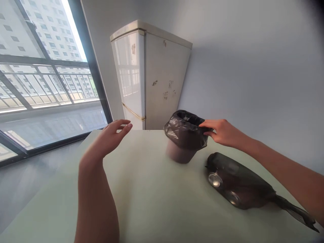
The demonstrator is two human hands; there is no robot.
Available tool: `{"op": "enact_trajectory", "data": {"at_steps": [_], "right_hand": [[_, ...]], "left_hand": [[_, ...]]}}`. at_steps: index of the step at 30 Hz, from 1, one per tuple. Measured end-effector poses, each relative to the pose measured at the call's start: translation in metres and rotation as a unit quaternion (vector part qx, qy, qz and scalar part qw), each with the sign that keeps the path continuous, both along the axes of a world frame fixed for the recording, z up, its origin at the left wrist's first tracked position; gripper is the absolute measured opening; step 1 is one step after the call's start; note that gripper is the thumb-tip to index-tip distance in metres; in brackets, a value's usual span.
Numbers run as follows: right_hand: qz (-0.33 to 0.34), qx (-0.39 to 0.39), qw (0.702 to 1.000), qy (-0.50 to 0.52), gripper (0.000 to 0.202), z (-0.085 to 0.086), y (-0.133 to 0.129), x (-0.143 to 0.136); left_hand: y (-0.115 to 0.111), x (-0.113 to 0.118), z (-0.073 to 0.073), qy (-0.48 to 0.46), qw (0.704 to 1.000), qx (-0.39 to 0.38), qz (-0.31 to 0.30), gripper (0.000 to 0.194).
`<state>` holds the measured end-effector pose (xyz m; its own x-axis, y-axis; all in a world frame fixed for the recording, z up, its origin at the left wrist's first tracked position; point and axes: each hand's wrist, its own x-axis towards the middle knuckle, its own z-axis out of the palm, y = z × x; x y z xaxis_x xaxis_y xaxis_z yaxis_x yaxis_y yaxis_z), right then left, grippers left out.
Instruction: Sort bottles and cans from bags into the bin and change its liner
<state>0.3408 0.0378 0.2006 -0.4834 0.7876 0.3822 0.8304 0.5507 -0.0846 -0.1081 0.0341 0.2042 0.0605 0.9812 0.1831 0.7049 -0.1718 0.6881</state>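
A small pinkish-brown trash can [180,154] stands upright on the pale green table [149,202]. Over its rim a black plastic bag [177,133] is folded as a liner. My right hand [219,131] pinches the liner's edge at the right side of the rim, thumb outside and fingers at the top. To the left, my left hand [115,135] hovers over the far part of the table with fingers stretched and nothing in them. Beneath my right forearm lies a filled dark plastic bag [240,182], its end twisted; round metallic shapes show through.
Behind the table stands a white two-door refrigerator [164,74] with worn marks on its side. A dark-framed glass door [98,74] on the left looks onto a balcony railing [45,84]. A plain wall [253,67] runs along the right.
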Motion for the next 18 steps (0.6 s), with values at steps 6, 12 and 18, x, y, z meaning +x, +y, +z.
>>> {"op": "enact_trajectory", "data": {"at_steps": [6,12,18], "right_hand": [[-0.147,-0.009,0.989,-0.021,0.032,-0.021,0.025,0.084],[-0.25,-0.004,0.968,-0.002,0.027,-0.03,0.02,0.138],[-0.267,0.027,0.962,0.042,0.071,-0.019,-0.023,0.145]], "left_hand": [[-0.002,0.01,0.0,0.018,0.999,-0.017,-0.036,0.061],[0.0,0.011,-0.003,0.03,0.998,-0.025,-0.051,0.061],[0.003,0.016,-0.009,0.024,0.997,-0.034,-0.071,0.06]]}}
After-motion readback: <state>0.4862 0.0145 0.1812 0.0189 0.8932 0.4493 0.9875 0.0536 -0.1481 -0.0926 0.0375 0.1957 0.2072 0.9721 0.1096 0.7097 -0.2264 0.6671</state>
